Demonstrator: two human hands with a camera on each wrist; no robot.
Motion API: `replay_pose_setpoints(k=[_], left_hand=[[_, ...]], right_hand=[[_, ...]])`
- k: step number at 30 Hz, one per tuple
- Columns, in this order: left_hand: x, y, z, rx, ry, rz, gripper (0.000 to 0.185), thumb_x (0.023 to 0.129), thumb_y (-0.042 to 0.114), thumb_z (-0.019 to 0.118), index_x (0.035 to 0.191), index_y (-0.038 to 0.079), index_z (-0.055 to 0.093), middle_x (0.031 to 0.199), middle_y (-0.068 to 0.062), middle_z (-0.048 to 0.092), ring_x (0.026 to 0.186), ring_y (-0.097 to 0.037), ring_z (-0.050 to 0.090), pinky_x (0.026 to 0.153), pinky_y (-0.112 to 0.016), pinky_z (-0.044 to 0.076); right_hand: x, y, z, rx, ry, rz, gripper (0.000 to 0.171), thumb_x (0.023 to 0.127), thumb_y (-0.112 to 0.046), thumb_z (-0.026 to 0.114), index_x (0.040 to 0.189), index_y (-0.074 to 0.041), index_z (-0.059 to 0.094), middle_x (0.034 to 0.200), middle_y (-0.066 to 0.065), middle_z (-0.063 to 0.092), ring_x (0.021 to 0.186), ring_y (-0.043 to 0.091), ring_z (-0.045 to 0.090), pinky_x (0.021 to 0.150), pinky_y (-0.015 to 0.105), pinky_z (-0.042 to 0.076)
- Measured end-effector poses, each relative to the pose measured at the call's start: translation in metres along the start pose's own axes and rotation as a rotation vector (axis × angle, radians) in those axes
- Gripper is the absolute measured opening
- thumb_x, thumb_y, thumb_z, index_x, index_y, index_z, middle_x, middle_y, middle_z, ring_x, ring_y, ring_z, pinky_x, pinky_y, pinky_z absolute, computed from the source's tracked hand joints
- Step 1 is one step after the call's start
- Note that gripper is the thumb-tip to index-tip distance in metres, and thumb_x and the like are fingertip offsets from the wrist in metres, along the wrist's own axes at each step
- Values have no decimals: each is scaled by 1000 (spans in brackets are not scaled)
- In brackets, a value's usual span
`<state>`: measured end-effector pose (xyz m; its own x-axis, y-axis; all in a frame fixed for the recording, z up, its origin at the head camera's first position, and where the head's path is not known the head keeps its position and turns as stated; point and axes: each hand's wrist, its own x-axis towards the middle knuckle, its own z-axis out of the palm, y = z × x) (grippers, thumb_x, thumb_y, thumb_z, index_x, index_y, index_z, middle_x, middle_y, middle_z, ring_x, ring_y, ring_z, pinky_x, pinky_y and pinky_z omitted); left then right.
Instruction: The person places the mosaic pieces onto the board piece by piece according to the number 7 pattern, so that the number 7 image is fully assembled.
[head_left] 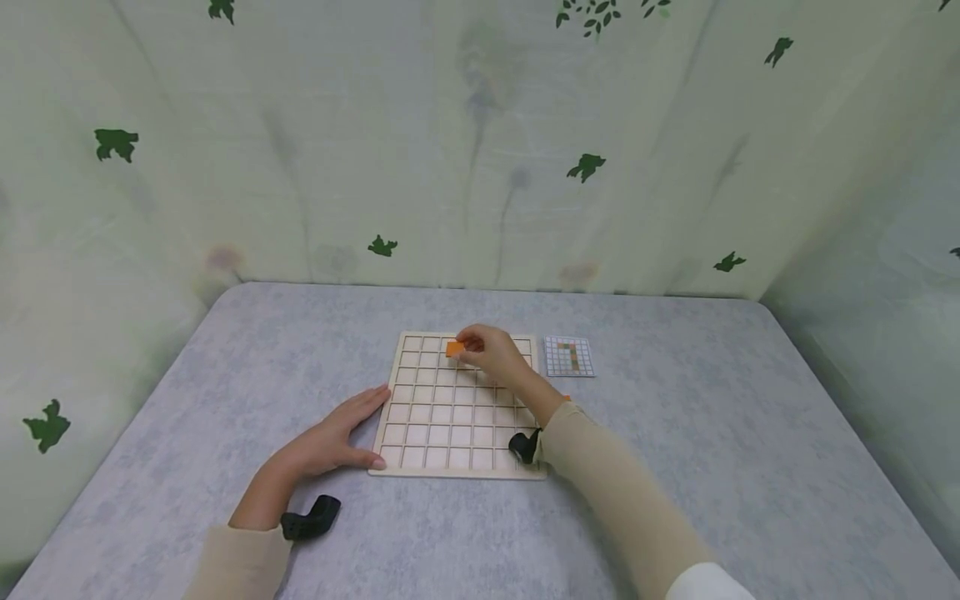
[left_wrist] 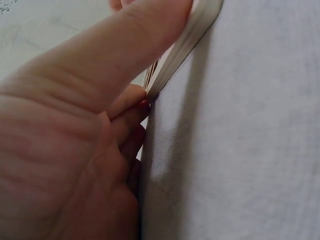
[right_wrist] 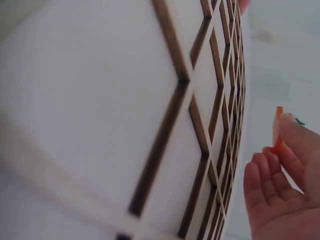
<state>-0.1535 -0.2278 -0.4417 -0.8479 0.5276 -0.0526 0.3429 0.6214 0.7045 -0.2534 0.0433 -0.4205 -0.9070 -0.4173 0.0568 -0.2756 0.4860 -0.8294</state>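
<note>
Right hand [head_left: 491, 354] pinching orange tile [head_left: 454, 348] over far rows of wooden grid board [head_left: 450, 433], apparently lining up a cell. Left hand [head_left: 337, 437] flat, fingers straight against board's near-left edge, likely bracing it on tabletop [head_left: 712, 433]. Pattern card [head_left: 569, 356] just right of board, in sight.

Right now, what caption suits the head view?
Right hand pinches an orange tile over a wooden grid board; left hand steadies it.
</note>
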Motion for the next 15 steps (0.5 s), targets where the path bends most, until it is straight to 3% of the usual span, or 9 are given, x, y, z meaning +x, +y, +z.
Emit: replay_pose_setpoints(k=[9,15], left_hand=[[1,2,0,-4,4,-15,103,66,40,77,142,1,20,146,-18,17,131,-39,10,99,-56,12],[1,2,1,-9,4,-33,104,65,41,77,142,1,20,146,-18,17,131,-39,9,99,-57,12]], right_hand=[[9,3,12,-144,-50,32,21,85,-14,64,104,-8,61,95,2,56,85,14,51,72,25,43],[9,0,15,-216,-93,70,26,84,-18,64,110,-14,62,95,1,52,84,15,48,70,27,42]])
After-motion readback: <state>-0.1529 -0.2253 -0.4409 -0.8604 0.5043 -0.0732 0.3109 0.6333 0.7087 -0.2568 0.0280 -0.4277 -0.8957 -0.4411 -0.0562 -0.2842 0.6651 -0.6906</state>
